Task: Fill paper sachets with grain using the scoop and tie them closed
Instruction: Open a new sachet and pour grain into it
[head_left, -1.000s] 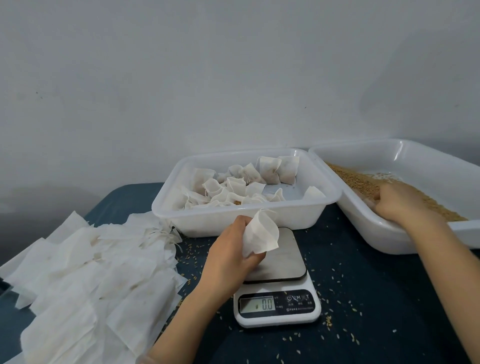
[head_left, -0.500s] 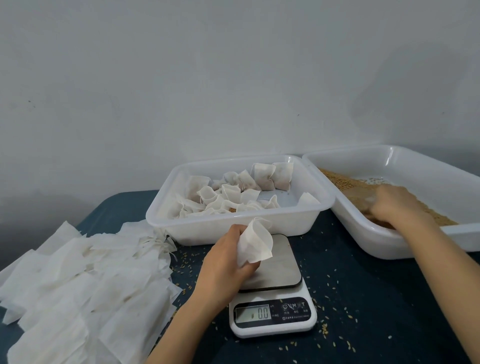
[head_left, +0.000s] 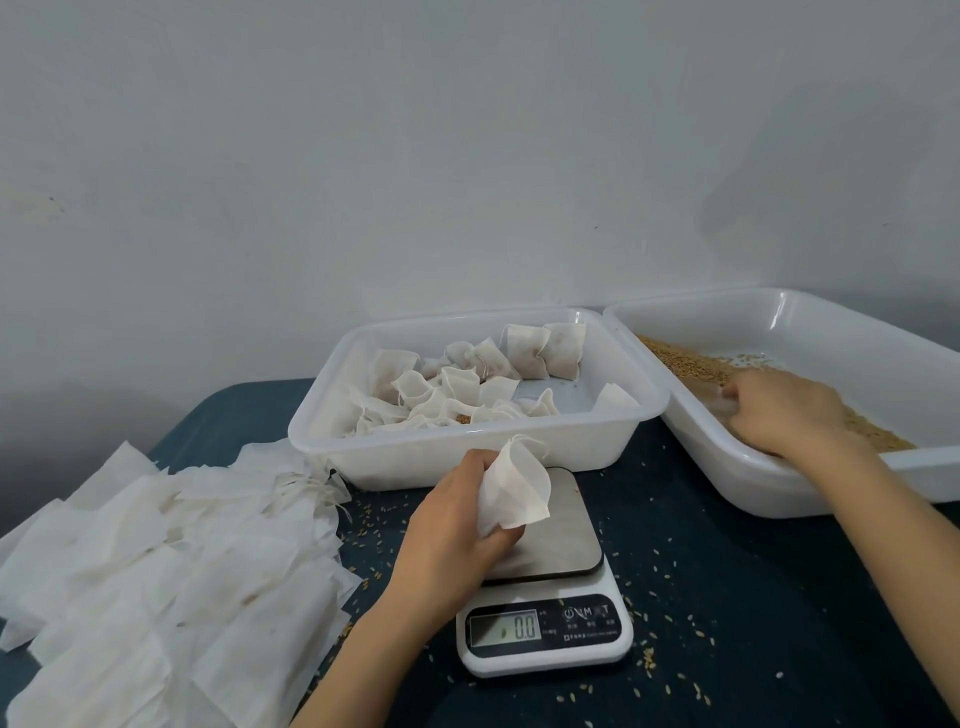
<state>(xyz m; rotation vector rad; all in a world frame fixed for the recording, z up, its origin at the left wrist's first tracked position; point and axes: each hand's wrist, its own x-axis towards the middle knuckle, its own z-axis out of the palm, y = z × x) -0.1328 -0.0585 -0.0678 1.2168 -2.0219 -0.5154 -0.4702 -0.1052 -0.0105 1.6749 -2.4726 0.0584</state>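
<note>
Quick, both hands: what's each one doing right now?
Left hand: closed on an empty paper sachet above the scale.
Right hand: down in the grain tray; grip cannot be told.

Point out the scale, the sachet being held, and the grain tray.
scale (head_left: 566, 512), head view, bare steel platform.
held sachet (head_left: 519, 488), head view, middle of the paper front.
grain tray (head_left: 841, 338), head view, inner far wall.
</note>
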